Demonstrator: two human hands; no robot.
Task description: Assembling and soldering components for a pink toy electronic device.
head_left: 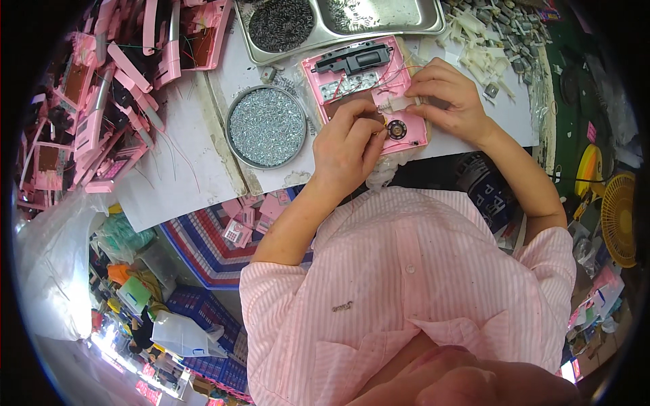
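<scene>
A pink plastic casing (414, 140) lies open on the table, its inside facing up. It holds a long black mechanism (357, 59), a metal plate, thin wires and a round black speaker (397, 129). My right hand (452, 100) reaches in from the right, thumb and fingers closed around the end of a small whitish plastic part (398, 103) above the casing's middle. Over the lower left part of the casing is my left hand (349, 145). Its thumb and index finger pinch together beside the speaker; what they hold, if anything, is too small to make out.
Left of the casing stands a round metal dish (267, 127) of small silver screws. Behind it sits a divided steel tray (325, 42) with dark springs and small metal parts. Pink casings (91, 128) pile up at left; white plastic parts and motors (501, 40) at right.
</scene>
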